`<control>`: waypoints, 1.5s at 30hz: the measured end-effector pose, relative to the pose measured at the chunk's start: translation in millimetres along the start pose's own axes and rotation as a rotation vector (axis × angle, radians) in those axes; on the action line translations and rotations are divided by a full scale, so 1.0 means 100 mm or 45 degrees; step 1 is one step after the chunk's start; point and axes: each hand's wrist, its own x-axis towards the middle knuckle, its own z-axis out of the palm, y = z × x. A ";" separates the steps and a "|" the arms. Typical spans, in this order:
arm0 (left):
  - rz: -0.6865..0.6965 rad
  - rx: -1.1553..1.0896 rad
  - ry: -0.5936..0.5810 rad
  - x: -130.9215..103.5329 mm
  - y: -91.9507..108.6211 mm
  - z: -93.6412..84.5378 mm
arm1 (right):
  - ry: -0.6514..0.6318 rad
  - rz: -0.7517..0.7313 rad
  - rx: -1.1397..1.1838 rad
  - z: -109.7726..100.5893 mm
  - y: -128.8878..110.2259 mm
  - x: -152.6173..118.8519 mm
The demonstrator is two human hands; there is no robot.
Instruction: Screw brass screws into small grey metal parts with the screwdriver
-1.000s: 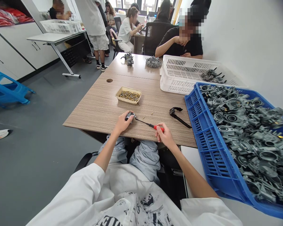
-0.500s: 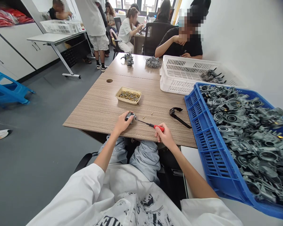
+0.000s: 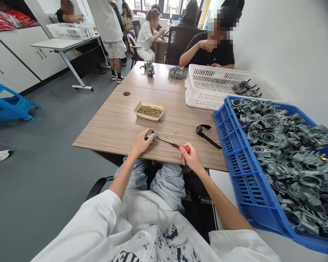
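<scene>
My left hand is closed around a small grey cast-metal part near the front edge of the wooden table. A screwdriver with a red and black handle lies in the grip of my right hand. Its thin dark shaft points left, and the tip meets the metal part or ends right beside it; the exact contact is too small to tell. Two small brass pieces, one of them a brass pin, rest on the table just beyond the shaft. Behind my hands stands a cream tray of small brass pieces.
A black wristwatch lies right of my hands. On the right stand a blue crate heaped with metal castings and a white crate. A metal assembly and a pile of small parts sit farther back, near a seated person.
</scene>
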 end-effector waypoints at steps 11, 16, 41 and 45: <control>0.018 0.015 0.006 0.00 0.00 -0.01 | 0.004 -0.004 -0.021 0.00 0.01 0.00; 0.015 0.004 -0.001 0.00 0.00 0.00 | 0.005 -0.002 -0.020 -0.01 0.02 0.00; 0.001 0.005 0.002 -0.01 0.01 0.00 | 0.021 0.017 -0.039 0.01 -0.04 -0.01; 0.008 0.005 0.006 0.00 0.00 0.01 | 0.015 0.017 -0.030 0.01 -0.05 -0.01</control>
